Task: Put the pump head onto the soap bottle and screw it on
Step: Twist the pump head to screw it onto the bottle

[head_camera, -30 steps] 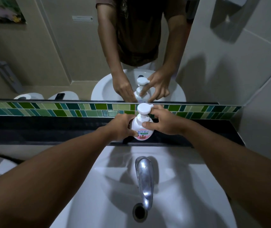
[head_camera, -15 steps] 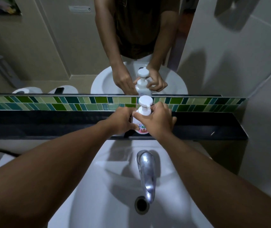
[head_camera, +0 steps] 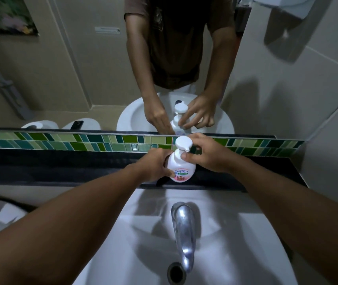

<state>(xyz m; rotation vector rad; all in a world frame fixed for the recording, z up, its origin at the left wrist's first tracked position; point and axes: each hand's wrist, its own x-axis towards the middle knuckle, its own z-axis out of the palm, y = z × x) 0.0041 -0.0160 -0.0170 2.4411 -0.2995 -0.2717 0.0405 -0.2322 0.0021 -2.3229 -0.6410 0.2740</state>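
The soap bottle (head_camera: 181, 168) is white with a pink label and stands upright on the black ledge (head_camera: 61, 167) behind the sink. The white pump head (head_camera: 183, 143) sits on top of it, nozzle pointing right and toward me. My left hand (head_camera: 156, 165) is wrapped around the bottle's left side. My right hand (head_camera: 205, 154) pinches the pump's collar at the bottle neck with thumb and fingers.
A chrome faucet (head_camera: 183, 231) rises over the white sink basin (head_camera: 235, 254) just in front of the ledge. A strip of green tiles (head_camera: 81, 141) and a mirror (head_camera: 71, 68) back the ledge. A white tiled wall (head_camera: 318, 99) closes the right side.
My right hand has shifted from covering the front of the bottle to the right side, fingers on the collar. The pump nozzle now points to the right. The bottle stays on the ledge.
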